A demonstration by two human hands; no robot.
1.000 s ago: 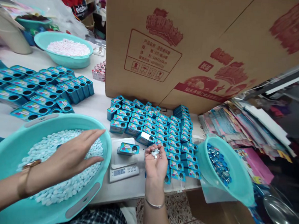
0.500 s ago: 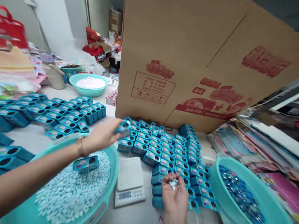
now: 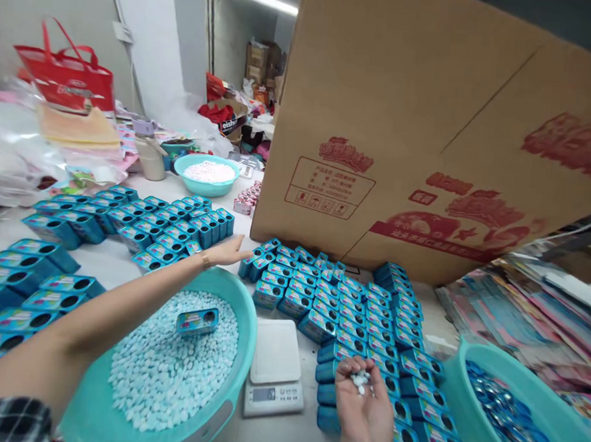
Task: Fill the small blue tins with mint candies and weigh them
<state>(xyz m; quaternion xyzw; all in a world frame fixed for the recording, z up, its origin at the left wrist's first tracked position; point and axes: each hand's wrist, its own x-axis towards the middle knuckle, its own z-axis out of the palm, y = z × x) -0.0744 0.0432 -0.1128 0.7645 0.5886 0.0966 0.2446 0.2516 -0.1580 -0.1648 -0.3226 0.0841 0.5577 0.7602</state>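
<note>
My left hand (image 3: pixel 229 250) reaches across the table, fingers stretched out beside the blue tins (image 3: pixel 267 294) at the foot of the carton. It holds nothing that I can see. Palm up, my right hand (image 3: pixel 363 418) is cupped around a few pale blue candies (image 3: pixel 360 380), next to more rows of tins with round holes in their tops. Under my left forearm stands a turquoise basin (image 3: pixel 248 311) full of pale blue candies (image 3: pixel 166 366). One tin (image 3: pixel 197 322) lies on those candies. A white digital scale (image 3: pixel 276 353) sits between the basin and the rows.
A large cardboard carton (image 3: pixel 408 88) rises behind the tins. At right, another turquoise basin (image 3: pixel 459 371) holds blue and silver lids, beside stacked printed sheets (image 3: pixel 509 321). More tins (image 3: pixel 49 229) cover the left side. Farther back are a basin of whitish candies (image 3: pixel 206 187) and a red bag (image 3: pixel 68 77).
My left hand has let go of the tin it carried, which now stands by the rows near the carton. My right hand still cups the candies. The camera view has shifted left.
</note>
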